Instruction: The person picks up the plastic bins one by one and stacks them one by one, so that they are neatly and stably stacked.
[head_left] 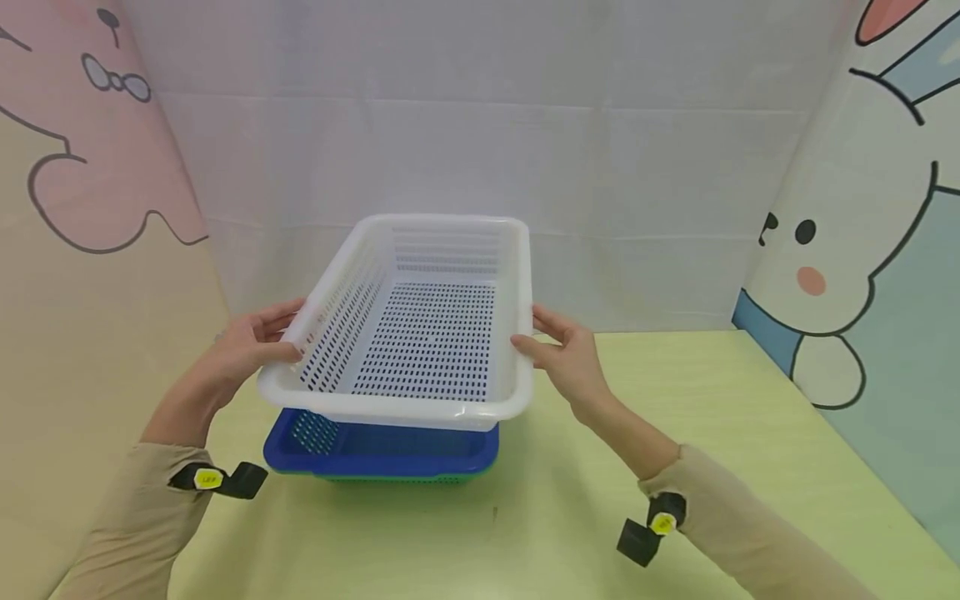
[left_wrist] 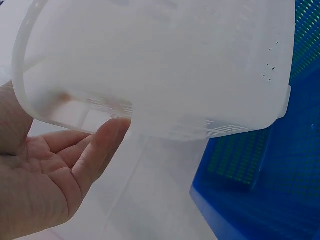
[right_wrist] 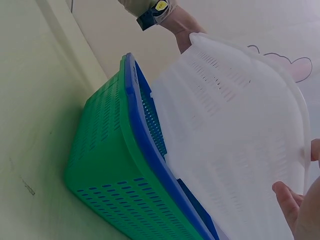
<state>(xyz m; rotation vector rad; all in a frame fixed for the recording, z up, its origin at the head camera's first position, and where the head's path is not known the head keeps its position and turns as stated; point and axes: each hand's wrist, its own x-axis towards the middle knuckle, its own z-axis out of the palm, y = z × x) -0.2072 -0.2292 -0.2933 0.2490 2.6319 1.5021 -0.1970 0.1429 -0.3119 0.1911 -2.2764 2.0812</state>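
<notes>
A white plastic basket (head_left: 427, 333) with slotted sides and floor is held up in the air, tilted toward the head camera. My left hand (head_left: 258, 346) grips its left rim, thumb over the edge and fingers beneath. On the opposite rim, my right hand (head_left: 562, 354) pinches the edge between thumb and fingers. Below it, a blue basket (head_left: 390, 446) is nested inside a green basket (right_wrist: 110, 155) on the table. Much of the blue basket's inside is hidden by the white one in the head view.
The pale yellow-green table (head_left: 712, 433) stretches out to the right. A white cloth wall (head_left: 480, 125) rises behind it. Printed cartoon panels flank both sides, with a white rabbit (head_left: 832, 275) on the right.
</notes>
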